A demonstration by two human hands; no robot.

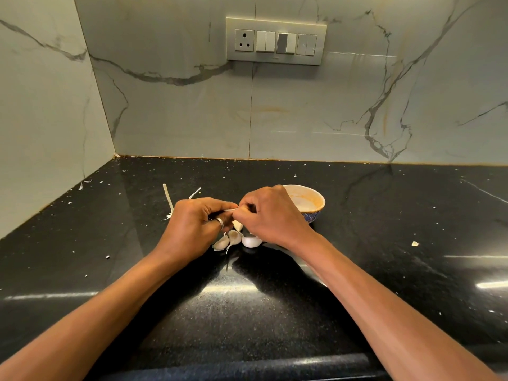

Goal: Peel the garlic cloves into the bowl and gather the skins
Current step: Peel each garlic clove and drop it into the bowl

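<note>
Garlic cloves, three unpeeled, lie touching on the black countertop just beneath both hands; the rightmost lies crosswise, the others slant toward the wall; left hand and right hand, fingers curled, pinch a thin skin strip stretched left to right between them; the right hand partly hides the bowl; loose skins lie behind the left hand.

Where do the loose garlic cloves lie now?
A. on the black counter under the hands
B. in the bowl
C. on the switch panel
A: the garlic cloves lie on the counter, below the left hand and right hand, left of the bowl.
</note>
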